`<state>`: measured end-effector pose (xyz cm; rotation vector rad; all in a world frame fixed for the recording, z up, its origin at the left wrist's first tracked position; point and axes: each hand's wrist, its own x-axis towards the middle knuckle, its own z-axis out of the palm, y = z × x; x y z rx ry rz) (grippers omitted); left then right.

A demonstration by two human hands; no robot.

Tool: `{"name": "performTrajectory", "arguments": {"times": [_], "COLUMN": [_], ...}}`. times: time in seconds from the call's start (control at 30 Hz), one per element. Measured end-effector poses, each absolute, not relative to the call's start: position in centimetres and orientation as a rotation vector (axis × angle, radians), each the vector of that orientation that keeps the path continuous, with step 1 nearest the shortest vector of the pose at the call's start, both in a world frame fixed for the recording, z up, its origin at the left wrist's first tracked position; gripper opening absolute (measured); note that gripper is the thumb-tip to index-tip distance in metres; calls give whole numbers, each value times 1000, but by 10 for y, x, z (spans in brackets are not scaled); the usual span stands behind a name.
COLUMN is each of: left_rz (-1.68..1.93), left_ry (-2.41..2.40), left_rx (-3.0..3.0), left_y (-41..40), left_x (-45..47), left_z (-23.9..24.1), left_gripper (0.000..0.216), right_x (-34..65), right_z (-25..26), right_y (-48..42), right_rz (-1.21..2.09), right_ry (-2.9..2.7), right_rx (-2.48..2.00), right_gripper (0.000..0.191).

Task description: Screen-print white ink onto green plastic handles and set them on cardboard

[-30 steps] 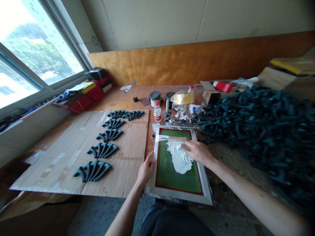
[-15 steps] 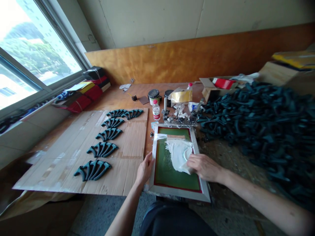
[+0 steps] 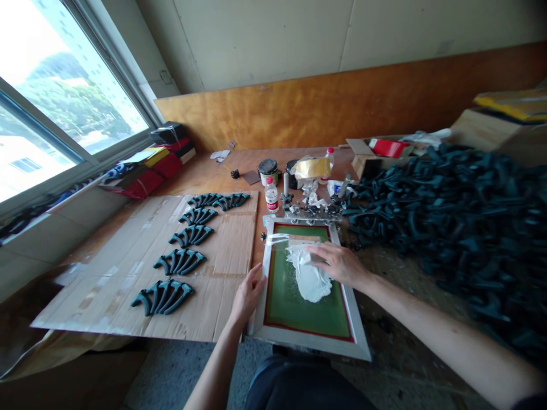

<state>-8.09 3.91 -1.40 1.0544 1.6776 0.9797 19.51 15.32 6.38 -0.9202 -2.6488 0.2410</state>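
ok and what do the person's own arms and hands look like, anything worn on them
The left hand and right hand are ungloved, with no ring or watch to be made out. Both visible forearms are bare; what looks like a dark sleeve edge shows at the lower right corner.

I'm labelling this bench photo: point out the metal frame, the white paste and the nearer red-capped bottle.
Metal frame (image 3: 314, 343): head view, on its near bar.
White paste (image 3: 315, 286): head view, on the middle of its broad patch.
Nearer red-capped bottle (image 3: 271, 196): head view, on its body.
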Motion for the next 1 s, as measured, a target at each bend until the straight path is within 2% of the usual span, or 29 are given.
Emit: {"name": "performTrajectory", "arguments": {"times": [0.1, 0.23, 0.3, 0.4, 0.5, 0.57, 0.63, 0.73, 0.77, 0.87, 0.93, 1.0], "left_rz": [1074, 1248, 1399, 1596, 1653, 1726, 1596, 896, 773, 827, 911, 898], "left_ry": [1547, 1499, 1430, 1283, 1210, 1246, 1337, 1341, 1305, 1270, 1388, 1614], "left_rx": [957, 892, 910, 982, 1009, 946, 838, 687, 627, 455, 414, 502], "left_y": [40, 57, 76, 110, 129, 124, 101, 52, 37, 11, 10, 17], "left_x": [-83, -81, -78, -71, -62, -53, -39, -7, 4, 23, 11, -23], "left_z": [20, 85, 113, 145, 156, 145, 118, 61, 43, 10, 1, -8], "left_gripper": [73, 62, 61, 53, 48, 49, 58, 77, 81, 78, 70, 67], "right_x": [193, 237, 259, 262, 238, 222, 210, 189, 179, 149, 147, 177], "right_z": [89, 102, 88, 45, 4, -8, -7, 5, 9, 16, 16, 12], "right_y": [192, 217, 211, 178, 141, 128, 121, 106, 97, 65, 57, 68], "right_rz": [39, -73, -47, 44, 92, 103, 167, 222, 197, 199, 308, 346], "right_ry": [-2511, -2100, -2006, -2155, -2407, -2529, -2564, -2477, -2442, -2463, -2534, -2564], "right_rx": [-1177, -1350, -1388, -1373, -1364, -1453, -1551, -1580, -1546, -1290, -1080, -1053], "right_gripper": [51, 44, 45, 47, 33, 22, 12, 8, 8, 5, 4, 8]}}
